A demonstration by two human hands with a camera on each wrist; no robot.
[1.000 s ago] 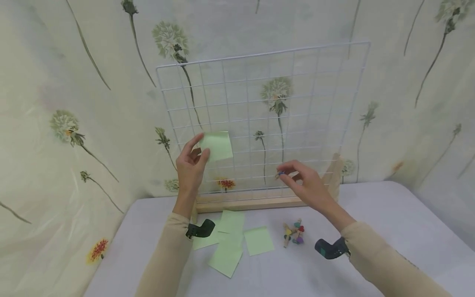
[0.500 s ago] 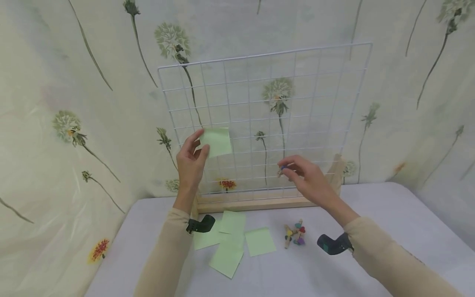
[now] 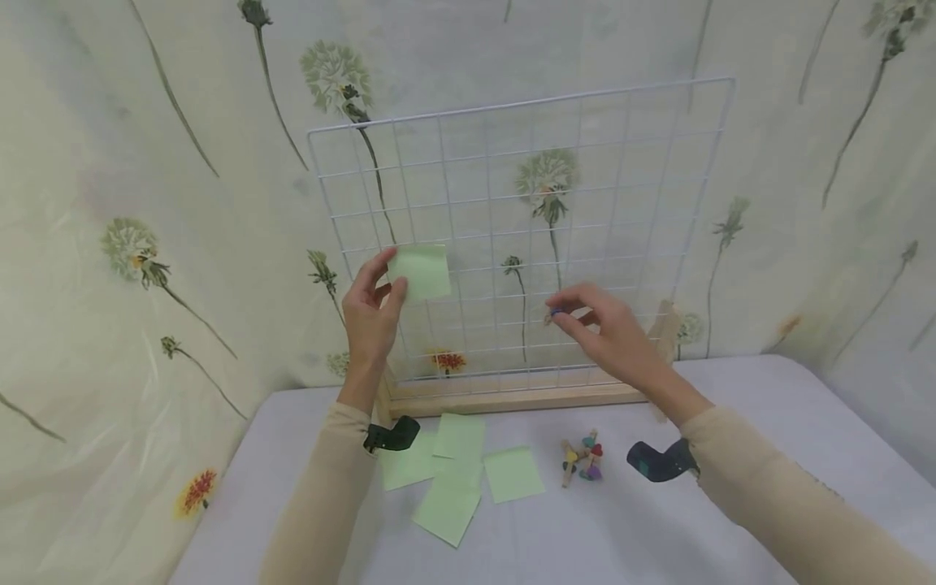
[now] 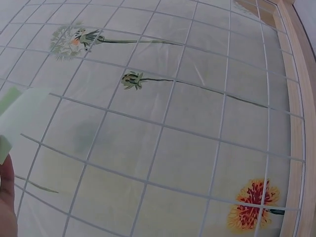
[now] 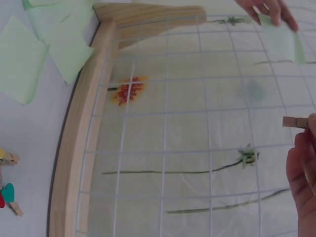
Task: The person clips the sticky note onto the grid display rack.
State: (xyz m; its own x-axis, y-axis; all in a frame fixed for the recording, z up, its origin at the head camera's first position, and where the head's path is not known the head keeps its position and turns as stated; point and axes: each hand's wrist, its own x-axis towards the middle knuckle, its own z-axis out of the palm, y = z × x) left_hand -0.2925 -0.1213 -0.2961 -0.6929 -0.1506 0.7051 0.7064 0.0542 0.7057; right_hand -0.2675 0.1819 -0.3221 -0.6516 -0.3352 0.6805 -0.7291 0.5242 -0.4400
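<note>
Between thumb and fingers my left hand [image 3: 373,317] pinches a light green sticky note [image 3: 422,272] by its left side, in front of the white wire grid panel [image 3: 491,236]. In the left wrist view the note [image 4: 22,113] shows only at the left edge. My right hand [image 3: 603,333] pinches a small wooden clothespin [image 5: 295,122] with a blue piece on it, to the right of the note and apart from it. From the right wrist view, the clothespin's wooden end sticks out past the fingertips, and the left hand [image 5: 269,11] appears at the top.
Several green sticky notes [image 3: 446,504] lie on the white table [image 3: 556,544], some overlapping. Right of them is a small pile of clothespins [image 3: 582,459] with coloured hearts. A wooden base [image 3: 512,399] holds the grid upright before a flower-print cloth [image 3: 183,81].
Both hands have risen a little in front of the grid, the left with the note and the right with the clothespin. The notes and clothespins on the table stay put.
</note>
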